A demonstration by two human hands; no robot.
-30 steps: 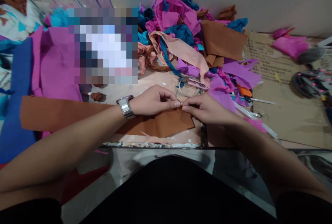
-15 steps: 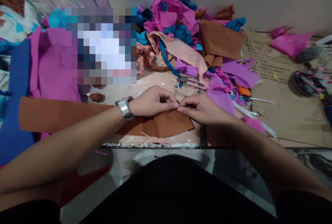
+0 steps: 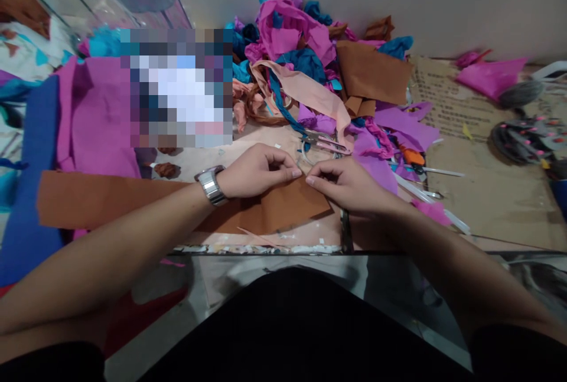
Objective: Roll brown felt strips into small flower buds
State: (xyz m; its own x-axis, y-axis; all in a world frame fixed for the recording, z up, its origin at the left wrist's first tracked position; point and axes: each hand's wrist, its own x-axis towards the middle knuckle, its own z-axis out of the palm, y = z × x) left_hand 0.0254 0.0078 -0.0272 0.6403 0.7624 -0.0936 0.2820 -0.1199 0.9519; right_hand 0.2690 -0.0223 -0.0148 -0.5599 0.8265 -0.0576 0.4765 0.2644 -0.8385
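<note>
My left hand (image 3: 259,170), a metal watch (image 3: 211,185) on its wrist, and my right hand (image 3: 343,184) meet fingertip to fingertip over the far edge of a brown paper sheet (image 3: 270,211). Both hands are curled in a pinch. What sits between the fingertips is too small to make out. A long brown strip (image 3: 101,198) runs left under my left forearm. Scissors (image 3: 325,143) and a metal ring (image 3: 305,154) lie just beyond my fingers.
A heap of crumpled pink, blue, purple and brown paper (image 3: 310,57) fills the back. Magenta and blue sheets (image 3: 88,116) lie left. Cardboard (image 3: 478,181) covers the right side, with a coil of wire (image 3: 518,140) on it. The table's front edge (image 3: 266,248) is close.
The hands have barely moved; the fingertips have drawn slightly apart. The view has dipped a little.
</note>
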